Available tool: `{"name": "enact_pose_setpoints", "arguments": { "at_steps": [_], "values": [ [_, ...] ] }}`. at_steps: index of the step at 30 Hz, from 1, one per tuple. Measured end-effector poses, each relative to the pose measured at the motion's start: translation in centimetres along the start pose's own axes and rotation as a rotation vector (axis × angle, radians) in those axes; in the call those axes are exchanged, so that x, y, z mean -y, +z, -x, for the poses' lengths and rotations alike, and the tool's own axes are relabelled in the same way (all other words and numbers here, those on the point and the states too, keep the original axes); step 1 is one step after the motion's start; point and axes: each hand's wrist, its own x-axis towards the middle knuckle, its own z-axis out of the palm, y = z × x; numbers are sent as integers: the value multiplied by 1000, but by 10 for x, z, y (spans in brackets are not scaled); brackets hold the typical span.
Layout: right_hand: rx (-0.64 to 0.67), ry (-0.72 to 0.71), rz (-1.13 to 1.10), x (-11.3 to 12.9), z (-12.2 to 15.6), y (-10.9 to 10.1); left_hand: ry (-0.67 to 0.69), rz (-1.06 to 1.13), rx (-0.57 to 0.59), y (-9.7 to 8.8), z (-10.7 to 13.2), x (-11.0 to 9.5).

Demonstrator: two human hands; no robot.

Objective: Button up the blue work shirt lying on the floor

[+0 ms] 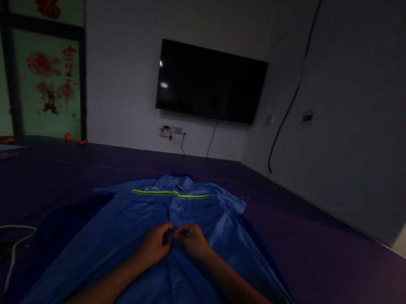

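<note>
Blue shirt [149, 214] lies front side up before us on a purple surface [324, 242], with darker blue cloth [63, 224] poking out beside it. We pinch its front strip [175, 214] with our left hand [156, 243] and right hand [193, 240], both close together. Bright yellow-green stripes [153, 192] cross the chest. Past the collar [186, 183], we see a big black TV [210, 82] on the wall [125, 66].

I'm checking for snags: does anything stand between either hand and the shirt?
Nothing visible does: the left hand and right hand are both at the shirt. The white cable lies off to the left.
</note>
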Motion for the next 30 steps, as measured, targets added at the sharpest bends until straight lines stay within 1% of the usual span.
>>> {"name": "enact_pose_setpoints", "arguments": {
  "at_steps": [7, 12, 16, 19, 25, 30],
  "values": [
    [52, 50, -92, -3, -4, -2, 1, 14, 8, 0, 0, 2],
    [76, 37, -117, -2, -5, -5, -12, 2, 18, 0, -1, 4],
    [77, 8, -135, 2, -1, -6, 20, 33, 1, -1, -1, 5],
    [53, -11, -143, 4, 3, -5, 27, 64, -26, -4, -1, 3],
    [1, -29, -178, 6, 6, -4, -1, 51, -53, -6, 0, 1],
    [-23, -38, -99, 15, 10, -4, -6, 93, -97, -6, -1, 3]
  ]
}}
